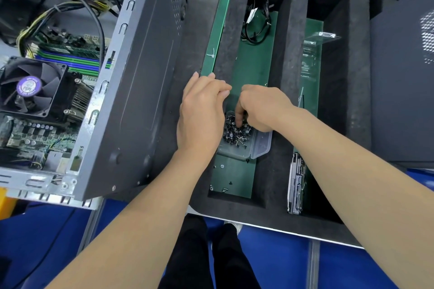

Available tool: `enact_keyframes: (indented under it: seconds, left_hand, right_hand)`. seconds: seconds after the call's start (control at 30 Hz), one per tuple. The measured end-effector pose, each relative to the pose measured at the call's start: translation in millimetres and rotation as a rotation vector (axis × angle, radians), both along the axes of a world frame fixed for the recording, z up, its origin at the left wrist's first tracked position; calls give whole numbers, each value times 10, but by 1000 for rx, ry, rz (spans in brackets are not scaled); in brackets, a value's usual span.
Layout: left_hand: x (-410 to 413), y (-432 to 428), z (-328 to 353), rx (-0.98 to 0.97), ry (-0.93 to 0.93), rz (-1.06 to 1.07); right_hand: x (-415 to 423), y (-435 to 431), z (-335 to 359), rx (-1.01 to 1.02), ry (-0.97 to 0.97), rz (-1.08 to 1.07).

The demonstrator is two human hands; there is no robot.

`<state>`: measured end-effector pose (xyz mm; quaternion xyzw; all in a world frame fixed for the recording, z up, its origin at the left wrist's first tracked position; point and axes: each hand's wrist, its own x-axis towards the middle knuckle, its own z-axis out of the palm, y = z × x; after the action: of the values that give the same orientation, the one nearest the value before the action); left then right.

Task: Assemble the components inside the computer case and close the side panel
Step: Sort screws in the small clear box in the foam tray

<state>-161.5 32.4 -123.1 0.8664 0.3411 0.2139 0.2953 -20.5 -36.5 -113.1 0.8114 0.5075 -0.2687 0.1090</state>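
Note:
The open computer case (131,91) stands at the left, showing its motherboard, a CPU fan (30,91) and RAM sticks. To its right lies a black foam tray (284,101) with green-floored compartments. A small clear plastic box (237,150) full of dark screws (236,132) sits in the middle compartment. My right hand (263,108) reaches down into the box, its fingers curled among the screws. My left hand (202,112) rests on the foam edge next to the box, fingers loosely bent and holding nothing that I can see.
A bundle of black cables (257,21) lies at the far end of the same compartment. A hard drive (297,183) stands on edge in the right compartment, behind a clear plastic piece (321,36). A dark side panel (404,77) lies at the far right. Loose screws dot the green floor.

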Motion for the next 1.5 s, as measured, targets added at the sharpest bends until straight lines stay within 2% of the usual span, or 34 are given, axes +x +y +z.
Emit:
enact_keyframes:
  seconds: [0.77,1.1,1.2,1.5]
  left_hand:
    - [5,-4,-12,-19,-14,4]
    - [7,2,-27,-12,-13,7]
    - [6,2,-31,-4,-13,7]
    - [2,5,-24,4,-21,2]
  right_hand:
    - [-23,-7,64,-65,32,79]
    - [-101,-63,-67,-75,-96,162]
    - [-103,-71,-99,-21,-90,152]
    - [-44,-64,-168,-47,-137,163]
